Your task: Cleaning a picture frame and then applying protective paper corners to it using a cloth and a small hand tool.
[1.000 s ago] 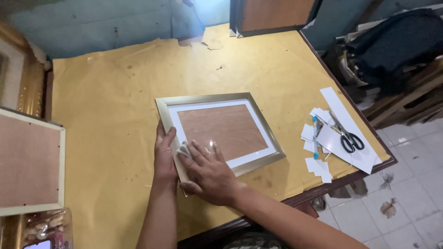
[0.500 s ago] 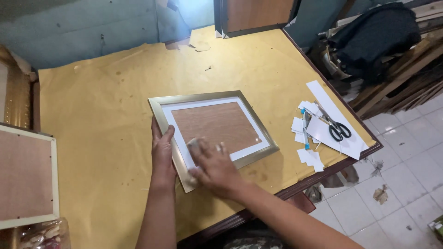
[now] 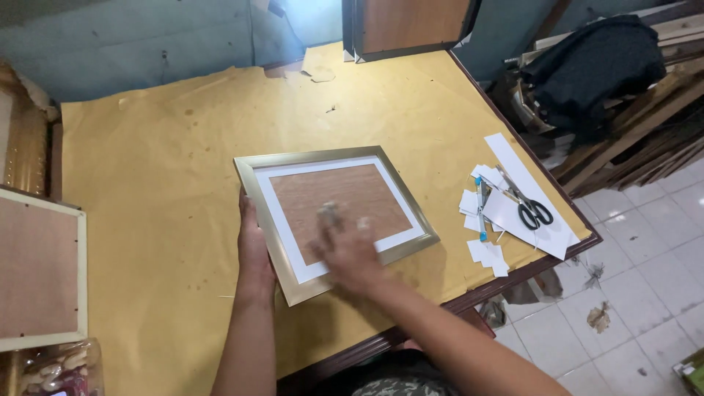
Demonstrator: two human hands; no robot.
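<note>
A gold picture frame (image 3: 315, 157) with a white mat and a brown wooden-look centre lies flat on the yellow paper-covered table (image 3: 161, 161). My left hand (image 3: 253, 246) grips the frame's left edge near its lower corner. My right hand (image 3: 345, 246) lies on the frame's lower part, over the brown centre and white mat, fingers spread and blurred by motion.
Black-handled scissors (image 3: 532, 209) lie on white paper scraps (image 3: 488, 202) near the table's right edge. Another frame, back side up (image 3: 37, 271), sits at the left. A dark-framed board (image 3: 407, 26) leans at the back. A clear jar (image 3: 55, 370) stands bottom left. Wood strips and dark cloth (image 3: 601, 59) lie at the right.
My right hand has slid rightward across the frame's lower part. The left hand keeps its hold on the frame's left edge.
</note>
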